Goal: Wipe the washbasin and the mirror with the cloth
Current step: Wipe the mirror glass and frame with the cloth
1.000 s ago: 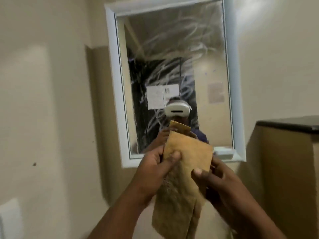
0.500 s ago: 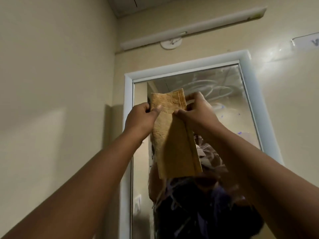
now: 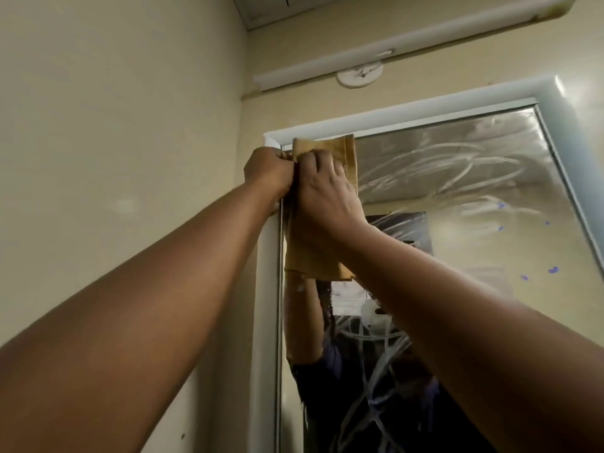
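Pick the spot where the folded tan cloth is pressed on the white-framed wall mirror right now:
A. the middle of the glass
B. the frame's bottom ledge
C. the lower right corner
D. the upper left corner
D: the folded tan cloth lies against the glass at the upper left corner of the white-framed wall mirror, its top edge at the frame, with the right hand flat on it and the left hand at its left edge.

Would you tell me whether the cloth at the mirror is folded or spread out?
Folded: the cloth shows several stacked layer edges at its top right corner and forms a narrow strip under the right hand.
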